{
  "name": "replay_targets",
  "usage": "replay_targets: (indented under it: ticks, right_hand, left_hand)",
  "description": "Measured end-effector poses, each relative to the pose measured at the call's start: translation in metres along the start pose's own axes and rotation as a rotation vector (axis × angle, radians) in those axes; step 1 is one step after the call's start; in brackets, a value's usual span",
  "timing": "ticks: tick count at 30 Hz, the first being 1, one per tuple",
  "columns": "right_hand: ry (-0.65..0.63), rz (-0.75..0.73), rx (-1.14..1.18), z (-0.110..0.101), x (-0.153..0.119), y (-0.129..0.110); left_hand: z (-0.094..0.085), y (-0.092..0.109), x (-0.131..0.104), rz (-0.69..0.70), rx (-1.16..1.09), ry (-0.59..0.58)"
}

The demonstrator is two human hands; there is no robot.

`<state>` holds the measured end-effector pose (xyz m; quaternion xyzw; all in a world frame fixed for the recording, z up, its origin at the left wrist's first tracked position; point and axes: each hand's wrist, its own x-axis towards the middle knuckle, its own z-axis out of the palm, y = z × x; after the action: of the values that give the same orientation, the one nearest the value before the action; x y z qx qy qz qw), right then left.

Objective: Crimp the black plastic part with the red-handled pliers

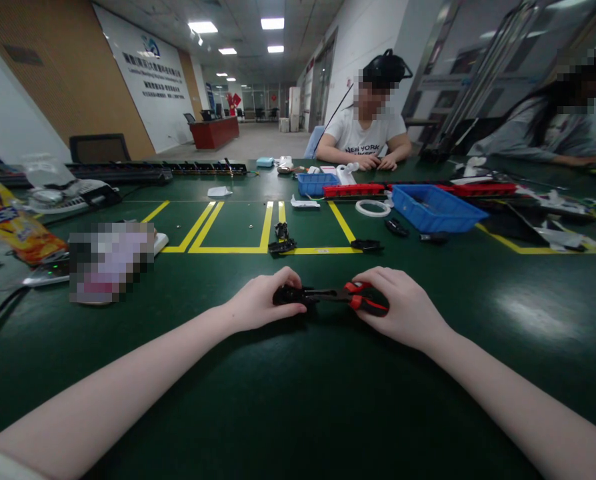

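Note:
Between the thumb and fingers of my left hand (pixel 263 301) is a small black plastic part (pixel 289 295), partly hidden by the fingers. My right hand (pixel 403 307) grips the red and black handles of a pair of pliers (pixel 358 298). The jaws of the pliers point left and reach the black part; whether they pinch it, I cannot tell. Both hands are low over the green table (pixel 298 393). Beyond them a black mechanical piece (pixel 281 241) lies on the yellow tape line, and a flat black piece (pixel 367 245) lies to its right.
A blue bin (pixel 435 208), a white tape ring (pixel 373 209) and a red strip (pixel 354 191) are at the back right. At the left stand a yellow snack bag (pixel 21 220) and a blurred-out object (pixel 111 262). A person (pixel 365 137) sits across the table.

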<state>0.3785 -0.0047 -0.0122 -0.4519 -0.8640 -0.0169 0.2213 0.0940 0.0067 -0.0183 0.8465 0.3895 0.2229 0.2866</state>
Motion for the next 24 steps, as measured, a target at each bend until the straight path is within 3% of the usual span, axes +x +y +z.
replay_targets:
  ticks: [17, 24]
  right_hand:
    - [-0.102, 0.013, 0.002, 0.002, 0.001, -0.012]
    - [-0.134, 0.057, 0.033, 0.001, 0.000, -0.013]
  left_hand:
    - [0.000, -0.001, -0.001, 0.051, 0.074, -0.037]
    - [0.000, -0.003, 0.000, 0.134, 0.106, -0.032]
